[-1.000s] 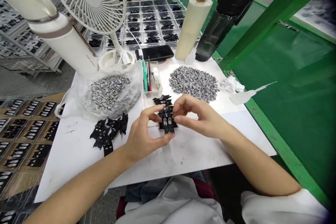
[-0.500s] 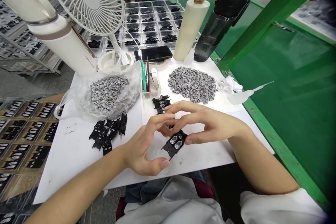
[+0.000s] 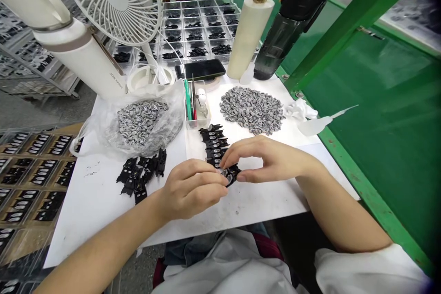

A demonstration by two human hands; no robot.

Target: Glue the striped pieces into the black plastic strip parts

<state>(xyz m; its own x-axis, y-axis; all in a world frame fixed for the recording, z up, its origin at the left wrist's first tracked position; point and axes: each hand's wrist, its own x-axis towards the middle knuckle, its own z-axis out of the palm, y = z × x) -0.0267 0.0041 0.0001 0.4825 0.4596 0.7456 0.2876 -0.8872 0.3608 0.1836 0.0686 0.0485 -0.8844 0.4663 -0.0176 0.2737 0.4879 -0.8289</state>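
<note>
A: Layout? L to R pls.

B: Off board's L edge, cartons point(image 3: 34, 174) of black pcs in rows. On board point(image 3: 96, 220), L side: loose black pile point(image 3: 139, 174), prob parked within easy reach of L hand point(image 3: 189, 188). Behind it, plastic bag point(image 3: 170, 121) of silver bits, mouth open, looks like for quick access.

A: Hands?

B: Both on one black part point(image 3: 229, 175), just R of board's centre, near front of the strip point(image 3: 212, 147). L fingers point(image 3: 210, 179) curled, tips at part's L edge. R thumb point(image 3: 243, 177) + index pressed in from other side, so a two-hand pinch. Part mostly hidden by fingers, exact contact can't tell.

A: Strip?

B: Black pcs in overlapping line, running back from hands toward clear box point(image 3: 197, 122) of tools. Likely kept in line so each is easy to grab.

A: R side?

B: Silver heap point(image 3: 251, 110) lying bare behind R hand point(image 3: 275, 161), dropper bottle point(image 3: 315, 126) at board's far R corner. Both within reach, IMO deliberate.
</note>
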